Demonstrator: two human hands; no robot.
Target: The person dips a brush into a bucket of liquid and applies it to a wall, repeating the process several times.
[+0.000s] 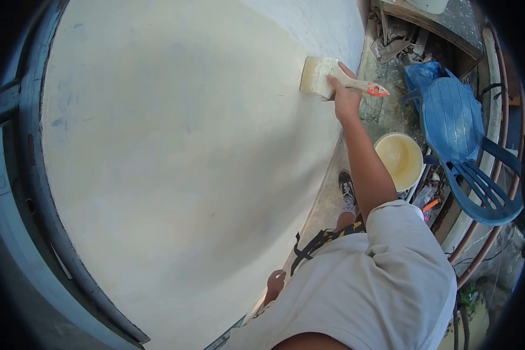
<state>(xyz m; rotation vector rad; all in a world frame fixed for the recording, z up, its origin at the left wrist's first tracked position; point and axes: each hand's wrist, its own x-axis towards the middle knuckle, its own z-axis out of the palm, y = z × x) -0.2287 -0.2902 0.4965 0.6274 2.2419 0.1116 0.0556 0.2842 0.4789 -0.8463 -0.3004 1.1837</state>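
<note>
My right hand (347, 96) grips a wide paintbrush (318, 77), thumb on its flat head. The brush's pale handle, with a red-orange tip, points to the right. Its bristles lie against the cream-painted wall (175, 146), close to a whiter patch of wall (315, 23) at the top. Below the right forearm stands a round bucket (399, 161) with pale yellow paint inside. Low by my side, my left hand (276, 283) hangs beside the wall with its fingers curled in and nothing seen in it.
A blue plastic chair (455, 119) stands right of the bucket, along a metal railing (499, 175). Behind it, debris (394, 44) lies under a worn table (449, 23). A blue-grey frame (32, 175) edges the wall on the left. My shoe (346, 184) is on the narrow floor strip.
</note>
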